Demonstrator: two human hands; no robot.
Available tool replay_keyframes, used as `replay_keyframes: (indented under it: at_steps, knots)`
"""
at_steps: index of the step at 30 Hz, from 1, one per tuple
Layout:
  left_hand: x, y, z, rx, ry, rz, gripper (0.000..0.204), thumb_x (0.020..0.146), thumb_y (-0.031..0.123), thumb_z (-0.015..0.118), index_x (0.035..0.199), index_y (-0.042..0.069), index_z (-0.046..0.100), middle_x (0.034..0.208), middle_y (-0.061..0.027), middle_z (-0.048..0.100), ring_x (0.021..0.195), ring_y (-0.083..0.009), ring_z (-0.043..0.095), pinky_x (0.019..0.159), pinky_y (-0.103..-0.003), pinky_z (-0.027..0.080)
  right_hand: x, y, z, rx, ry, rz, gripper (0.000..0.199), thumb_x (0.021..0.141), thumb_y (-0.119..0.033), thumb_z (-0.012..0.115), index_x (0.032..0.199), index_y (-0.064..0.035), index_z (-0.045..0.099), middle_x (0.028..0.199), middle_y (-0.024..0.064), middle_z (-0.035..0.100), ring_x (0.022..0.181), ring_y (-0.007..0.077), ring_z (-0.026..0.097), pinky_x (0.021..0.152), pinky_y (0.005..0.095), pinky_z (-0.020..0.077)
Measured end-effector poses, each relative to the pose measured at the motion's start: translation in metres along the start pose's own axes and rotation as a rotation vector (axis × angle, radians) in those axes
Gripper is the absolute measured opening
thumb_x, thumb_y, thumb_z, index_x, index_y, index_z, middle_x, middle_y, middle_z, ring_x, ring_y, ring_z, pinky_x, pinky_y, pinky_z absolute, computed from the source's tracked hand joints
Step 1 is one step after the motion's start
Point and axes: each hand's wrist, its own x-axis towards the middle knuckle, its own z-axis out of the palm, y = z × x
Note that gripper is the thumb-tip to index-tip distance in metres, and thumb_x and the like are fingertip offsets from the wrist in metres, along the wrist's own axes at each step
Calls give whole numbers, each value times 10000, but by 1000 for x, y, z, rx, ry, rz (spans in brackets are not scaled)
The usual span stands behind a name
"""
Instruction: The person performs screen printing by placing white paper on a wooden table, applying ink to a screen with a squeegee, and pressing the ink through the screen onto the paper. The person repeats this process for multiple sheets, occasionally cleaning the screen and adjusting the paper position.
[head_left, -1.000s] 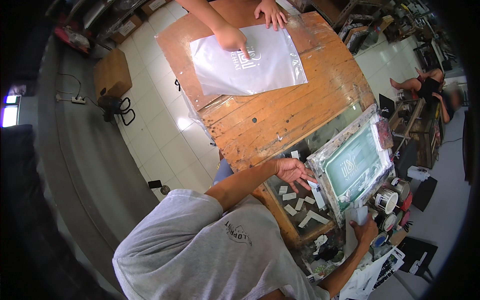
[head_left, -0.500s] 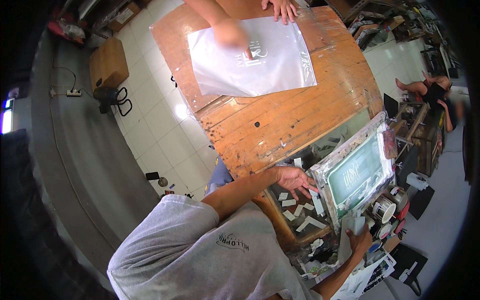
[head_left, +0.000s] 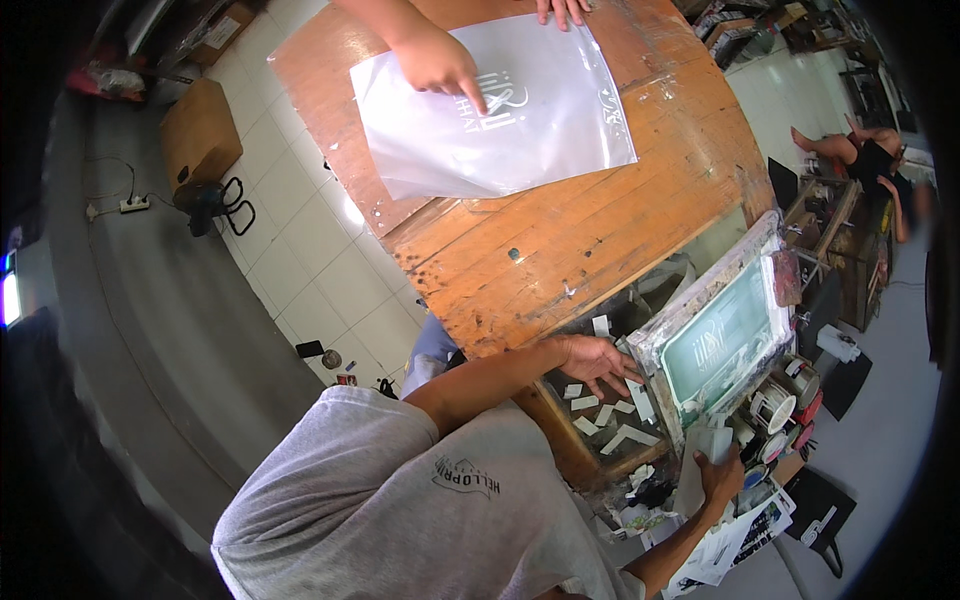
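Wooden surface [head_left: 600, 240] fills the upper centre, planks worn and stained. On it, toward 12 o'clock, lies a clear plastic bag [head_left: 540, 120] with a pale print, flat. A co-worker's hand [head_left: 435, 60] presses on the bag at its 10 o'clock part, index finger extended onto the print; a second co-worker's hand [head_left: 565, 8] touches the bag's top edge.

Person in a grey shirt [head_left: 400, 510] occupies the lower centre, at 6 o'clock.

Printing screen [head_left: 725, 335], framed, green mesh, stands tilted at 4 o'clock from the surface, just beside its lower corner. Left hand [head_left: 598, 362] is at the frame's 9 o'clock edge, fingers spread open, tips at or touching the frame; nothing gripped. Right hand [head_left: 718, 478] is at the frame's 6 o'clock, fingers closed on a pale squeegee [head_left: 700, 462], which runs upward against the frame's lower edge.

Below the left hand, small white tape pieces [head_left: 600, 415] lie scattered on a dark panel. Tape rolls [head_left: 775, 410] sit at the frame's 5 o'clock.
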Motion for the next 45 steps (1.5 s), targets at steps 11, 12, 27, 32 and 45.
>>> replay_keyframes:
  at_steps: [11,12,27,32,45]
  knots:
    - [-5,4,4,9,4,-14,752,914,231,468,1610,91,221,1680,-48,234,1502,-322,302,1190,-611,202,-7,9,4,61,-18,41,804,570,-375,931,1238,-39,635,1069,241,722,1010,432,688,869,497,531]
    - [-4,4,5,12,6,-12,757,912,233,474,1611,93,220,1680,-48,233,1502,-323,302,1188,-615,203,-7,11,5,57,-5,31,801,571,-375,931,1233,-35,635,1065,242,722,1009,433,688,866,497,532]
    - [-2,2,-8,-106,-40,49,541,916,221,505,1451,145,495,1656,-90,293,1507,-383,283,1161,-636,279,-2,32,9,75,81,-108,777,635,-542,864,1198,-55,639,983,213,716,947,409,685,782,500,527]
    - [4,3,2,-13,22,34,481,881,290,571,1347,173,600,1636,-102,333,1502,-415,277,1169,-662,253,-14,45,13,173,14,-11,764,626,-501,884,1221,-83,649,996,191,732,966,380,700,818,483,531]
    - [6,-1,4,52,96,44,442,844,298,624,1275,223,688,1625,-71,364,1512,-429,243,1165,-710,189,-112,98,72,791,362,261,695,645,-463,909,1177,-112,632,973,203,730,956,375,708,797,475,527]
